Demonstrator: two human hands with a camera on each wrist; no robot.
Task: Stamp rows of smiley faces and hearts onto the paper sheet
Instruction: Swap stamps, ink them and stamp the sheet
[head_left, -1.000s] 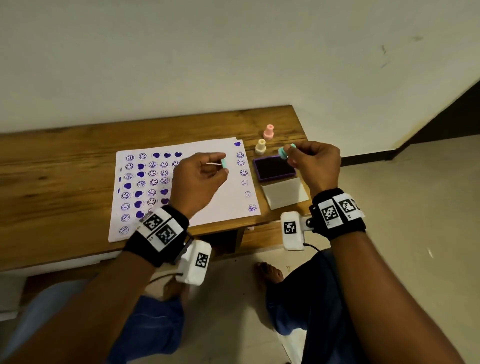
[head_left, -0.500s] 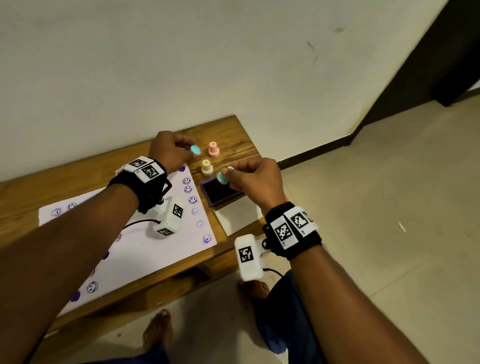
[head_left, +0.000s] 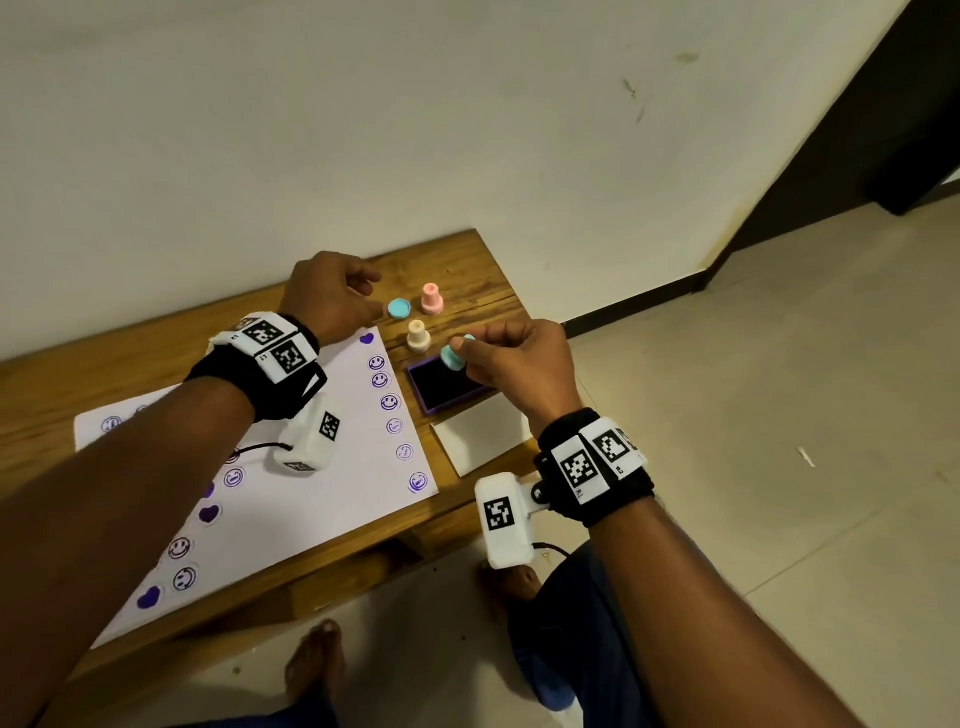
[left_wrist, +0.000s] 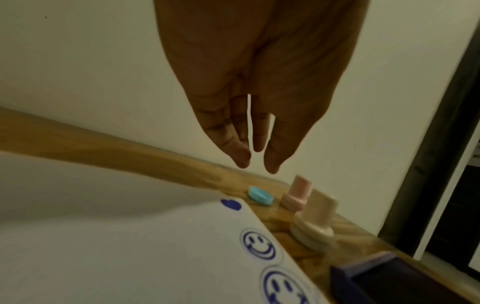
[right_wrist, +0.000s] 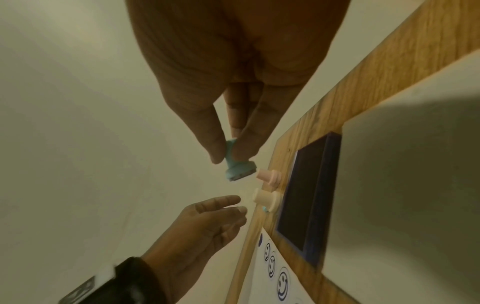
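Observation:
The white paper sheet (head_left: 311, 509) lies on the wooden table (head_left: 104, 364), printed with purple smiley faces and hearts. My right hand (head_left: 465, 353) pinches a teal stamp (head_left: 453, 357) by its stem just above the purple ink pad (head_left: 444, 384); the right wrist view shows the stamp (right_wrist: 237, 169) tilted, face down. My left hand (head_left: 376, 301) hovers with relaxed fingers and holds nothing. It is just left of a round blue cap (head_left: 399, 308) that lies on the wood past the paper's far corner. In the left wrist view the fingertips (left_wrist: 244, 162) hang above the cap (left_wrist: 260, 198).
A pink stamp (head_left: 431, 299) and a cream stamp (head_left: 418, 335) stand upright between the cap and the ink pad. A white lid (head_left: 480, 434) lies in front of the pad at the table's right end. A wall runs behind the table; bare feet and floor are below.
My left hand moved from over the paper to the table's far right corner and let go of the blue cap, which now lies on the wood. The right hand still holds the stamp over the pad.

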